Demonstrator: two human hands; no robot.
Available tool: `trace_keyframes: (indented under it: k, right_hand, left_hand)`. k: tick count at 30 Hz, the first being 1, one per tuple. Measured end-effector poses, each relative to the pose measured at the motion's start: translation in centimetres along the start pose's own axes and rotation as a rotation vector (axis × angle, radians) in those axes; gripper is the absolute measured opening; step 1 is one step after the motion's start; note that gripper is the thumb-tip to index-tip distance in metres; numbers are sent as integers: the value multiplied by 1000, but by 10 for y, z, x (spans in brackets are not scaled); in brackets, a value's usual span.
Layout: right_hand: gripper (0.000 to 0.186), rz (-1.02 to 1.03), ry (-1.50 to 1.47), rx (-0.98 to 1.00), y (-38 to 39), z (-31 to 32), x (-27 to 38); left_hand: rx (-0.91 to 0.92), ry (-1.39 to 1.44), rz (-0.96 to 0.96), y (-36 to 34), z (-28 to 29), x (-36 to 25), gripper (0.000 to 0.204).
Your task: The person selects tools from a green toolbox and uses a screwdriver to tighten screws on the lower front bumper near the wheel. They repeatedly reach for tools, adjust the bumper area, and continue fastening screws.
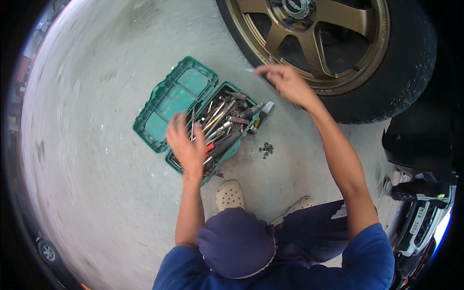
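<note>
**A:** Where are the hands?

**B:** The left hand (186,142) hangs over the green toolbox (193,113), fingers spread and loose, palm down above the heap of tools (222,126). It grasps nothing that I can make out; whether the fingertips touch the metal under them I cannot tell.

**A:** And the other?

**B:** The right hand (286,82) is stretched out toward the car wheel (328,43), just in front of the tyre's lower edge. Its thumb and forefinger are pinched together, and a small pale thing (249,70) seems to sit at the fingertips, but it is blurred, so I can't say what it is.

**A:** How does the toolbox lie?

**B:** Open on the concrete floor (96,145), the lid (175,102) thrown back to the left and flat on the ground. The tray side is crammed with wrenches, sockets and screwdrivers, lying crosswise on each other. One tool with a pale handle (267,107) sticks out over the box's far right corner.

**A:** Anything beside it?

**B:** A small cluster of dark bolts or nuts (266,149) lies on the floor just right of the box, between it and the tyre. Near the box's near edge are the person's feet in pale perforated clogs (229,195). The wheel has a bronze spoked rim (309,34).
</note>
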State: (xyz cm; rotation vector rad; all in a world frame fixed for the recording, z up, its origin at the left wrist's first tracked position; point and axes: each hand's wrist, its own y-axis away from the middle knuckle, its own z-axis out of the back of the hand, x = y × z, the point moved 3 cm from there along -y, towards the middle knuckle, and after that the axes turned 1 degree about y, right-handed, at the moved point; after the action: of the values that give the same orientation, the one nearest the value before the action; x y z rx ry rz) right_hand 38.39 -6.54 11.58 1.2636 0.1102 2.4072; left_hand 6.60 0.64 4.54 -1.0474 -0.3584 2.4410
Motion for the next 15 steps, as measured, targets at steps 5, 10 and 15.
trace_keyframes:
  k: [5,10,15]
  right_hand:
    - [32,210,420,-25,27,-36,-34]
    - [22,177,396,-80,10,-34,-41]
    - [23,136,215,-94,3,-13,-22]
  left_hand:
    - [299,-96,-24,31,-36,26,57]
    - [274,-3,-132,48,-35,26,58]
    - [405,99,-94,68,-39,16,49]
